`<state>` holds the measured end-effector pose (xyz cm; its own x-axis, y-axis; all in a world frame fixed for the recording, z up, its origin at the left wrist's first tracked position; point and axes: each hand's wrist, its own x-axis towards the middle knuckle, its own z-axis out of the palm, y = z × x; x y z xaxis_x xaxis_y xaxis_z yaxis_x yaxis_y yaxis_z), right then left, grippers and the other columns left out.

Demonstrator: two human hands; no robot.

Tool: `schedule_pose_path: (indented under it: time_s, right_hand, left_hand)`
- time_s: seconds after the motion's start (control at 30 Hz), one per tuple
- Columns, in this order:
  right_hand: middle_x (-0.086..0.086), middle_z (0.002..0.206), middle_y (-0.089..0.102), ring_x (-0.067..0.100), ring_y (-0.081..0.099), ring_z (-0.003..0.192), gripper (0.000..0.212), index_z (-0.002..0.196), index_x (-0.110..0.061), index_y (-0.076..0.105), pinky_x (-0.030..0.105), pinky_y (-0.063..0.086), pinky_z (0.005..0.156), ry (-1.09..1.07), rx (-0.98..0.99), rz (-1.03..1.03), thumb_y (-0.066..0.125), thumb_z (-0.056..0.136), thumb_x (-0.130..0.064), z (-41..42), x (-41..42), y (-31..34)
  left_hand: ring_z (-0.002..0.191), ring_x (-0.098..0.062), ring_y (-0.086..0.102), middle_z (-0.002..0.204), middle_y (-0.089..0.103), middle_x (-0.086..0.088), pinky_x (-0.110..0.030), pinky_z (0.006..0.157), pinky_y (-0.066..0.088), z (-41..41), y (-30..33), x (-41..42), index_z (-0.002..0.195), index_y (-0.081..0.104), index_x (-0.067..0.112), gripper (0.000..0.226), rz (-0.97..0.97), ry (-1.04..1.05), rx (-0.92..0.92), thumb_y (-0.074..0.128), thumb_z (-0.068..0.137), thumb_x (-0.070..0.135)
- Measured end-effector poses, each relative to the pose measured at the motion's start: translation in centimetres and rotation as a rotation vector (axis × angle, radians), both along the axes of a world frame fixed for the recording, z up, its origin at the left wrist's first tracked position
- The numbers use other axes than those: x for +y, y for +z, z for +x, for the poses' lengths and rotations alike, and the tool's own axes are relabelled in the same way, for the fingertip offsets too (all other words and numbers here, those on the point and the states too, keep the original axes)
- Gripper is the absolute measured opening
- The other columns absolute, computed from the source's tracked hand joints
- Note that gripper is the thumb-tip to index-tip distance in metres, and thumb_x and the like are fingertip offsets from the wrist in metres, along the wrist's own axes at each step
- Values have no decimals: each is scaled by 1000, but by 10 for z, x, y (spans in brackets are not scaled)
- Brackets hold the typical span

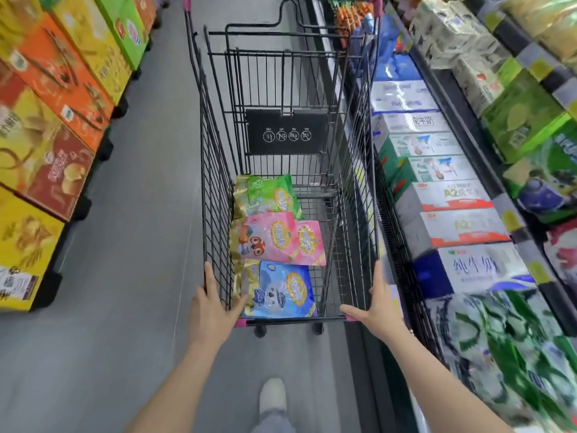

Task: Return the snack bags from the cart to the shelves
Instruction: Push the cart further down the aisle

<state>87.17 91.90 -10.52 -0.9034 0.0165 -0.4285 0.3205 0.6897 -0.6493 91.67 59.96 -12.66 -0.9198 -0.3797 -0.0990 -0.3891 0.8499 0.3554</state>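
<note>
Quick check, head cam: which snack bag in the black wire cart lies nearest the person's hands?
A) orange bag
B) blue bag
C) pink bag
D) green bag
B: the blue snack bag lies at the near end of the black wire cart, between the left hand and right hand; the pink snack bags and the green snack bag lie farther off.

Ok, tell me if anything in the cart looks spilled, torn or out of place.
Nothing stands out. The green bag, two overlapping pink bags and blue bag lie flat and intact on the cart floor.
</note>
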Motion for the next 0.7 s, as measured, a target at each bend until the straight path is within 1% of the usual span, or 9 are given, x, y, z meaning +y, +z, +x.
schedule_pose_path:
  time_s: [0.03,0.07,0.17,0.2,0.27,0.37,0.47,0.57,0.7]
  right_hand:
    - [12,145,30,30,42,126,131,145,-32,-19,40,37,104,2,-4,9,82,62,-43,16,3,1]
    - [12,147,28,30,42,126,132,145,-32,-19,42,37,105,8,-3,17,82,61,-44,32,7,2]
    - [12,151,22,31,39,129,133,146,-30,-17,44,35,107,20,-12,14,82,59,-44,79,20,4]
    - [13,150,22,31,38,130,133,146,-30,-17,44,35,108,25,-7,19,82,59,-44,96,26,3]
    - [19,145,27,32,38,130,132,146,-29,-17,43,34,107,32,0,35,82,61,-43,132,34,6]
    - [25,141,29,35,38,128,130,146,-29,-16,41,33,104,30,-4,76,82,62,-42,185,46,10]
    - [25,148,19,34,30,136,128,146,-33,-16,41,28,109,7,-47,27,82,63,-38,237,56,13]
    - [21,148,15,31,26,137,126,146,-32,-13,38,25,111,-21,-39,-26,83,65,-31,293,62,14]
    - [22,137,25,32,41,124,125,145,-35,-13,37,33,104,-50,-39,1,83,65,-33,371,65,12]
  left_hand:
    - [57,-35,54,80,48,-17,-37,48,49,18,-2,3,148,8,12,111,0,3,2,18,67,87]
    - [57,-35,53,80,48,-17,-37,49,50,37,-2,7,148,4,14,110,8,13,2,22,67,86]
    - [60,-35,53,83,50,-20,-37,52,49,89,0,24,146,-8,18,110,18,39,-35,50,71,73]
    - [63,-36,55,86,51,-22,-38,53,48,108,2,32,145,-9,18,110,13,45,-50,56,72,68]
    - [69,-39,57,92,53,-23,-38,56,48,146,6,44,146,-5,16,110,-4,57,-51,62,72,62]
    - [84,-42,59,108,53,-23,-42,64,50,203,9,59,149,-3,17,109,40,74,-76,62,73,61]
    - [97,-43,57,125,48,-24,-45,71,50,258,12,70,148,-7,18,108,56,68,-110,59,75,61]
    - [100,-43,55,123,48,-25,-46,73,49,312,16,77,149,-6,19,107,78,79,-108,60,75,60]
    - [95,-42,55,114,48,-23,-45,70,48,389,17,83,149,-5,19,106,87,84,-80,59,75,60]
